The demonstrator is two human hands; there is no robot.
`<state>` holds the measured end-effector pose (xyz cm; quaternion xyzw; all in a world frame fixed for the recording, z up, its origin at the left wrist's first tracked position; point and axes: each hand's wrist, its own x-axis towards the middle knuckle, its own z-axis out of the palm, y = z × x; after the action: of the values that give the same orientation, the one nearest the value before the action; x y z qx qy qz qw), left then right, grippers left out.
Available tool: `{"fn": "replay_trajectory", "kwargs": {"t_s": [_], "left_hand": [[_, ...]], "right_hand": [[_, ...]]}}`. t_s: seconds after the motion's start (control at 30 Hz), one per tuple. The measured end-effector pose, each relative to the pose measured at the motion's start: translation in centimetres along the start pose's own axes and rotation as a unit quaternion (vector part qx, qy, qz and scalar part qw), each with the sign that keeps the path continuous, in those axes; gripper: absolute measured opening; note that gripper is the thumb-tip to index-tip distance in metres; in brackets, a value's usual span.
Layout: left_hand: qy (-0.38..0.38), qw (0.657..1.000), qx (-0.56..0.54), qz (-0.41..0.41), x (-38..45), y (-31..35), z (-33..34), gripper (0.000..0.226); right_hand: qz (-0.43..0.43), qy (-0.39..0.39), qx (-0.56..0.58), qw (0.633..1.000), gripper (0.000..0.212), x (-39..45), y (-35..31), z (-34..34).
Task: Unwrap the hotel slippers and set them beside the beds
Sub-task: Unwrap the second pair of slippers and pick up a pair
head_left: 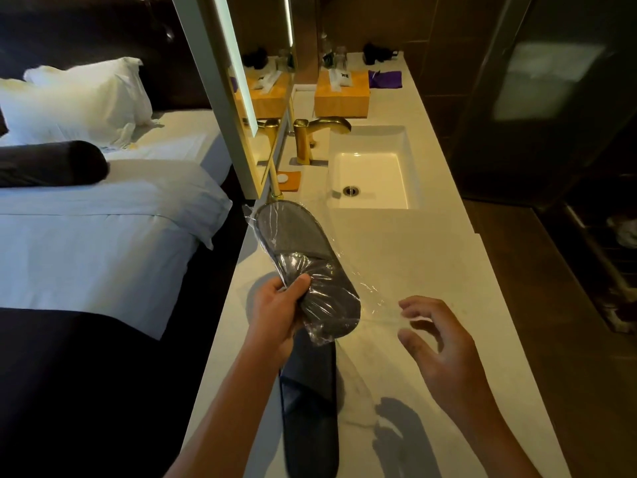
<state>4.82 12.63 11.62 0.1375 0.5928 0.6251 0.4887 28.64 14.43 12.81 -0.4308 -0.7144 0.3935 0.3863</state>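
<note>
Above the pale bench [406, 257], the left hand [275, 312] grips a wrapped slipper pack [303, 263] mid-length; the right hand [444, 343] hovers released beside its loose film. Best pinch that film's open end and peel it away, holding the pack steady.

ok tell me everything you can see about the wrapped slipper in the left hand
The wrapped slipper is grey, fabric-looking, flat and open-backed, still inside clear crinkled plastic wrap. The left hand pinches it near one end, holding it tilted above the white counter, its other end pointing toward the mirror. The right hand hovers open, apart from it.
</note>
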Motion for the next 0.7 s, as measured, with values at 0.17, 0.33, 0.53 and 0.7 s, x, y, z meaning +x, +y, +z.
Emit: {"fn": "replay_trajectory", "kwargs": {"t_s": [0.17, 0.33, 0.53, 0.7], "left_hand": [[-0.021, 0.998, 0.05, 0.026, -0.5, -0.4, 0.9, 0.022], [-0.018, 0.997, 0.067, 0.025, -0.6, -0.9, 1.8, 0.026], [0.034, 0.999, 0.006, 0.035, 0.3, -0.7, 0.9, 0.015], [0.026, 0.999, -0.034, 0.02, 0.4, -0.8, 1.2, 0.018]], "right_hand": [[-0.16, -0.072, -0.16, 0.971, 0.048, 0.4, -1.6, 0.8], [-0.152, -0.113, -0.276, 0.942, 0.053, 0.6, -2.2, 3.1], [-0.159, -0.22, -0.242, 0.931, 0.027, -0.4, -2.7, 1.9], [0.061, -0.153, -0.161, 0.973, 0.014, -0.5, -3.4, 2.3]]}}
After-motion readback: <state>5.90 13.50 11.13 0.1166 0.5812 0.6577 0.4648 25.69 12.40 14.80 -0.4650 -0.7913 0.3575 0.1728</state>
